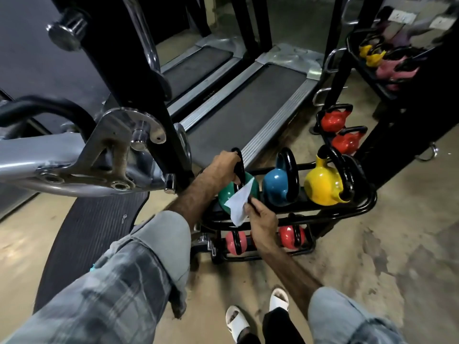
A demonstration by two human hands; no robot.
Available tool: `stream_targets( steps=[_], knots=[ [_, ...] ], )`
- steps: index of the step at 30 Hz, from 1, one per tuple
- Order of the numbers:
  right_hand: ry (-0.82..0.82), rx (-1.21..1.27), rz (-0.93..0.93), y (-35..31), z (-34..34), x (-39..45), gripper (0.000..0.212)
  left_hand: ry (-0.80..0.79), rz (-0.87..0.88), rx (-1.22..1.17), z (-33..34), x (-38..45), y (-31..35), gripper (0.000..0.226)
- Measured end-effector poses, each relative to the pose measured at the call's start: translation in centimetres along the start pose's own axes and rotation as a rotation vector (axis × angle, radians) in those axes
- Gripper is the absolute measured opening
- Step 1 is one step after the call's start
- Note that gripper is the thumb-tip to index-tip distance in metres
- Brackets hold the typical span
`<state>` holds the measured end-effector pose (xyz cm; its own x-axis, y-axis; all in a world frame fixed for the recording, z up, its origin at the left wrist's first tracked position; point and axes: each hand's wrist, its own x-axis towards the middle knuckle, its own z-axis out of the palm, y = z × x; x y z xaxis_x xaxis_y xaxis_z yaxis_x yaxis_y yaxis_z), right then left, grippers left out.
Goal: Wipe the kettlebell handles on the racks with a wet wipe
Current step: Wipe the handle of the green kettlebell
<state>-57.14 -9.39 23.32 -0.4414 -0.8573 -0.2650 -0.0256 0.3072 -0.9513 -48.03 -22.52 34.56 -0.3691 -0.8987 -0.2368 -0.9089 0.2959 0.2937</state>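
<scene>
- Nearest my camera: two rolled-up plaid sleeves, the left sleeve (119,276) filling the lower left, the right sleeve (347,321) at the lower right. Below, between them, I see white slide sandals (237,321) on a worn concrete floor (397,244).
- Left hand (224,165): fingers curled round the top of the black handle (238,167) of the green kettlebell (227,194). Firm, closed grasp.
- Right hand (263,219): pinches a white wet wipe (239,204) between thumb and fingertips. The wipe hangs against the lower part of the green kettlebell's handle and partly covers the green body.
- Green kettlebell location: left end of the upper tier of a black tubular rack (357,207), directly ahead of me.
- Same tier, to its right: a blue kettlebell (275,187), then a yellow kettlebell (320,187), both with black handles, standing apart from one another.
- Lower tier: two pink-red kettlebells (288,235), partly hidden by the right forearm.
- Beyond the rack: two red kettlebells (332,120) on a second low stand; further yellow and pink ones at upper right, blurred.
- Surroundings: a treadmill (248,108) behind the rack; a chrome machine arm (99,155) crossing the left; a black ribbed mat (92,232) on the floor.
</scene>
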Motion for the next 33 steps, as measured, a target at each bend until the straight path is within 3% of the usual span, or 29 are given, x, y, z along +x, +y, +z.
stream_targets(
  steps=[4, 8, 10, 14, 20, 23, 27, 29, 33],
  knots=[
    [0.004, 0.077, 0.032, -2.1, 1.2, 1.5, 0.024, 0.011, -0.005, 0.005, -0.1, 0.1, 0.0, 0.052],
    [-0.035, 0.120, 0.059, -3.3, 2.3, 3.3, 0.027, 0.023, 0.009, 0.031, -0.2, -0.1, 0.2, 0.037],
    [-0.060, 0.070, 0.047, -1.7, 1.3, 2.2, 0.019, 0.030, 0.005, 0.018, -0.1, -0.2, 0.1, 0.042],
    [-0.011, 0.159, 0.016, 0.7, 0.1, 0.2, 0.031, 0.046, -0.003, -0.035, -0.1, -0.5, -0.1, 0.056],
    [0.019, 0.334, -0.073, -4.2, 1.3, 2.5, 0.021, 0.069, 0.025, -0.008, -0.1, -0.3, -0.3, 0.049],
    [0.044, 0.279, -0.112, -3.3, 0.7, 2.1, 0.012, 0.052, 0.012, -0.033, 0.0, -0.1, -0.5, 0.061],
    [0.024, 0.138, -0.114, 0.1, -0.6, 0.4, 0.022, 0.012, 0.014, -0.059, -0.2, 0.0, -0.9, 0.073],
    [0.015, 0.111, -0.168, -0.2, -0.9, 0.5, 0.023, 0.012, 0.008, -0.085, -0.1, 0.2, -1.0, 0.068],
    [-0.053, -0.027, -0.472, -4.0, -0.5, 2.8, 0.020, 0.101, 0.043, -0.093, 0.2, 0.7, -1.5, 0.040]
  ],
)
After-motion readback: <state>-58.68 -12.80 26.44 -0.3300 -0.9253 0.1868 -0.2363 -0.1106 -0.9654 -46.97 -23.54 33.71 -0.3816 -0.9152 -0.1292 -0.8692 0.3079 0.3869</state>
